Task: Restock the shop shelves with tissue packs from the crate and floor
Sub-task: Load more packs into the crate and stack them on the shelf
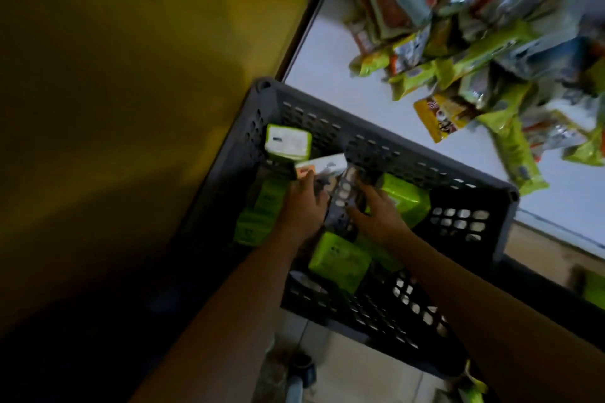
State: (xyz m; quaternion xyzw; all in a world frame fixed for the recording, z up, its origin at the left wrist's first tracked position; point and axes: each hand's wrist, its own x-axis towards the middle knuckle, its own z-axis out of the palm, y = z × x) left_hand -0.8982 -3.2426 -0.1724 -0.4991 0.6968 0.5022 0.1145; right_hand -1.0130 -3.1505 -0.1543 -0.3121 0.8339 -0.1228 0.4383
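A dark grey perforated crate (393,147) holds several green tissue packs. One pack (288,144) stands at the far left corner, others (262,206) lie along the left wall, and one (339,260) lies near me. Both my arms reach into the crate. My left hand (304,203) grips a white pack with an orange corner (327,164) at the crate's middle. My right hand (379,216) curls its fingers over the left edge of a green tissue pack (407,203). The picture is blurred, so the finger details are unclear.
A yellow panel (131,75) rises directly left of the crate. A heap of coloured snack packets (474,52) lies on the white floor (327,52) beyond the crate. Another green pack (594,291) shows at the right edge.
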